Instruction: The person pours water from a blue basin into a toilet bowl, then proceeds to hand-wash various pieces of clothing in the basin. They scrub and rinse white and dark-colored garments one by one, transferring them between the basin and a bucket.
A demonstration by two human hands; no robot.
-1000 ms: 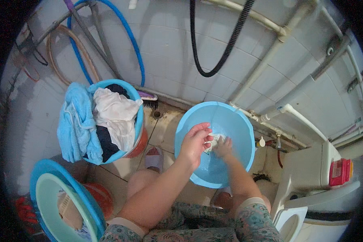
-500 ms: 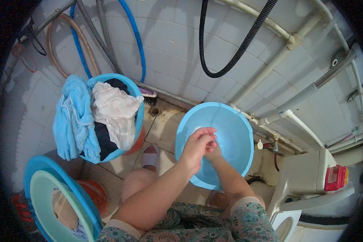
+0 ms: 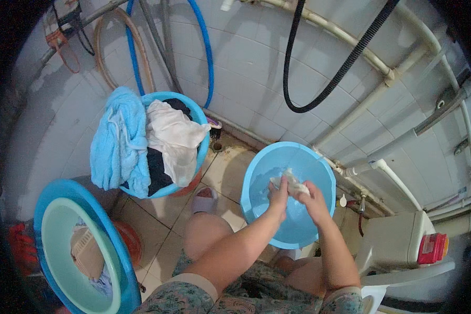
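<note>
A small, crumpled white cloth (image 3: 289, 181) is stretched between my two hands above the light blue basin (image 3: 304, 159). My left hand (image 3: 278, 198) closes on one end of it, with the thumb on top. At the other end, my right hand (image 3: 314, 202) has its fingers curled round the cloth. The basin stands on the tiled floor in front of me; a little water seems to glisten at its bottom, but how deep it is I cannot tell.
At the left, a blue tub (image 3: 198, 112) is heaped with laundry, including a light blue towel (image 3: 121, 140) and a white garment (image 3: 174, 138). Nearer, a pale green basin (image 3: 54, 240) sits inside a larger blue one. A toilet (image 3: 387, 238) stands right; a black hose (image 3: 327, 88) hangs ahead.
My hands, pressed together half a second ago with no cloth showing, are now apart with the white cloth between them. The view has shifted, moving the surroundings rightward in the picture.
</note>
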